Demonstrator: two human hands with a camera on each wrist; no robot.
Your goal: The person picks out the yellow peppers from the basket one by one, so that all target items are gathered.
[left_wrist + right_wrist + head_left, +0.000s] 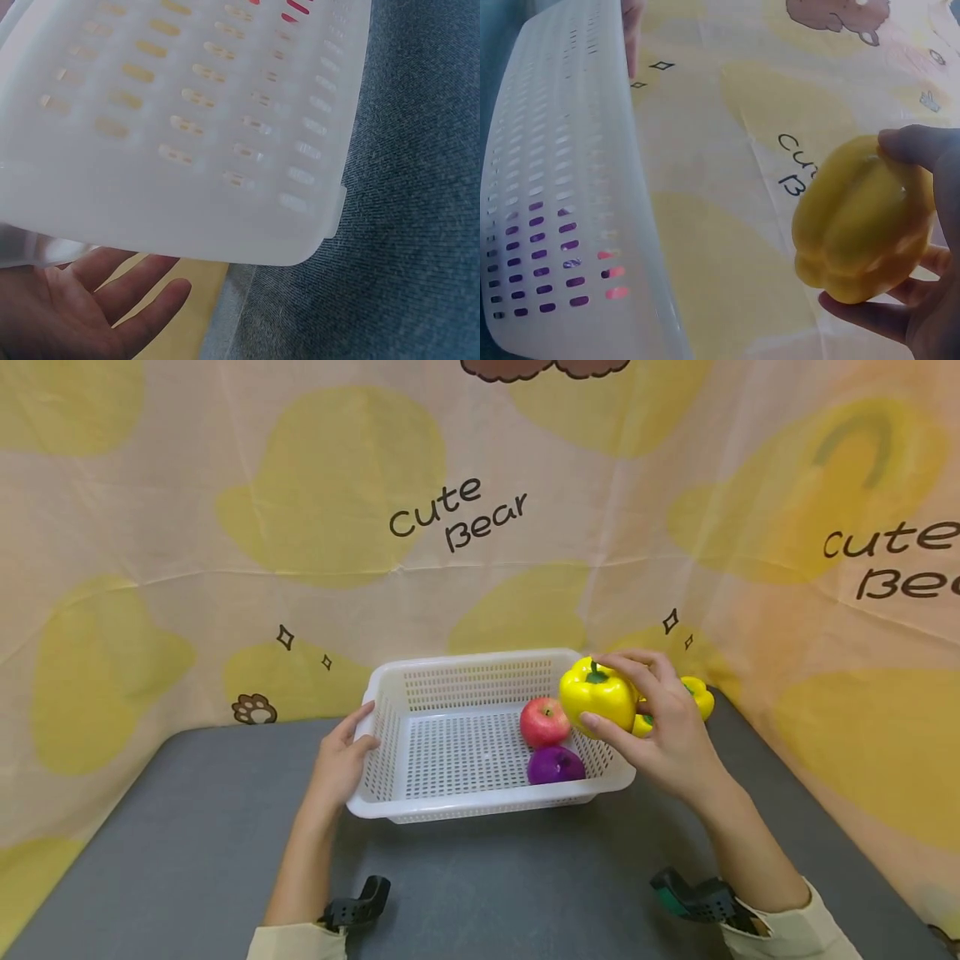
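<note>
My left hand [341, 764] holds the left end of a white perforated plastic basket [465, 799], thumb and a finger at its rim; in the left wrist view its fingers [150, 315] extend beside the end wall. Inside the basket, toward the right, lie a red apple [545, 722] and a shiny purple round fruit or vegetable [556, 766]. My right hand [671, 727] grips a yellow bell pepper [597, 695] between thumb and fingers, at the basket's right end. In the right wrist view this pepper [862, 225] appears beside the basket, lifted above its rim.
More yellow peppers [699, 697] sit behind my right hand, partly hidden by it. The dark grey table [480, 885] ends at a hanging cloth [337, 610] with yellow patches and lettering, at the back and right. A black band device sits at each wrist.
</note>
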